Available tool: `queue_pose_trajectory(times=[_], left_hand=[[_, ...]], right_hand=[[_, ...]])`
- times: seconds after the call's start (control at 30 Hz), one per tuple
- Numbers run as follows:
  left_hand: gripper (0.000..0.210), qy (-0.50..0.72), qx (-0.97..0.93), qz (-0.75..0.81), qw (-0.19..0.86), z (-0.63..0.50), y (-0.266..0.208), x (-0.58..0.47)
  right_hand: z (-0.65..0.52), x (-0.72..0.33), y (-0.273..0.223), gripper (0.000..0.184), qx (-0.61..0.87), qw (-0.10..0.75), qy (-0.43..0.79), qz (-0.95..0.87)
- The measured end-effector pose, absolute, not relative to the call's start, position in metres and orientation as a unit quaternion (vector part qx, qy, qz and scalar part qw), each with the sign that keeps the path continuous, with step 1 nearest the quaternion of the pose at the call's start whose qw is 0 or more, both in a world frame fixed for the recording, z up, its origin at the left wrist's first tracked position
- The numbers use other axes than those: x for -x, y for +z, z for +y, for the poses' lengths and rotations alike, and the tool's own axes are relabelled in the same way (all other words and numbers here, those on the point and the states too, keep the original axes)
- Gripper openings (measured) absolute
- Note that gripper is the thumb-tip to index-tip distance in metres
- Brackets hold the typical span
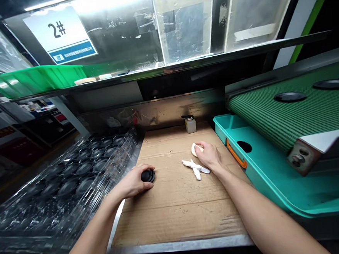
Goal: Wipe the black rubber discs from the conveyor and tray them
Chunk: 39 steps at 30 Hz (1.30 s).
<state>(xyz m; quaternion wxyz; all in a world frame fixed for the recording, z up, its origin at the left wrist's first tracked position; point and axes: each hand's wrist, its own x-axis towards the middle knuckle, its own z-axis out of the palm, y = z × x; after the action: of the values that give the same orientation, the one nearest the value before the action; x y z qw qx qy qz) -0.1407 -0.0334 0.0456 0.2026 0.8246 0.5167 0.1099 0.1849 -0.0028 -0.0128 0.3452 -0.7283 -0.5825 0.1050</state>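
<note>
My left hand (138,180) is closed around a small black round plastic part (147,175), held at the left side of the cardboard sheet (164,216). Between the fingers and thumb of my right hand (208,154) is a cream-white round pad (194,150), at or just above the cardboard; the hand covers part of it. Just below that hand lie crossed white strips (194,168), with what looks like a clear, rounded end at the right.
A small dispenser bottle (190,124) stands at the back. Clear trays of black round parts (82,168) fill the left. On the right, a green conveyor (273,116) carries black discs (289,97) above a teal bin (266,186). A green crate (38,80) sits on the shelf.
</note>
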Motion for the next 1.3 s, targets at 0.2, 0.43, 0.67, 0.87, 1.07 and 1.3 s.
queue_pose_trajectory(times=[0.2, 0.43, 0.67, 0.87, 1.07, 1.3], left_hand=[[0.057, 0.096, -0.82, 0.53, 0.192, -0.031, 0.046, 0.138], [0.061, 0.066, -0.82, 0.545, 0.163, -0.032, 0.049, 0.134], [0.062, 0.074, -0.798, 0.576, 0.163, -0.041, 0.069, 0.145], [0.051, 0.047, -0.835, 0.528, 0.148, -0.039, 0.067, 0.141], [0.06, 0.015, -0.854, 0.489, 0.176, -0.026, 0.056, 0.131], [0.052, 0.004, -0.856, 0.486, 0.177, -0.019, 0.053, 0.134]], right_hand=[[-0.004, -0.185, -0.011, 0.035, 0.727, 0.349, 0.109, -0.582], [-0.003, -0.185, -0.011, 0.034, 0.731, 0.343, 0.106, -0.58], [-0.003, -0.185, -0.012, 0.036, 0.732, 0.338, 0.105, -0.582], [-0.002, -0.185, -0.013, 0.037, 0.735, 0.33, 0.108, -0.582], [-0.002, -0.185, -0.013, 0.037, 0.73, 0.334, 0.105, -0.588], [-0.001, -0.186, -0.015, 0.036, 0.728, 0.342, 0.105, -0.585]])
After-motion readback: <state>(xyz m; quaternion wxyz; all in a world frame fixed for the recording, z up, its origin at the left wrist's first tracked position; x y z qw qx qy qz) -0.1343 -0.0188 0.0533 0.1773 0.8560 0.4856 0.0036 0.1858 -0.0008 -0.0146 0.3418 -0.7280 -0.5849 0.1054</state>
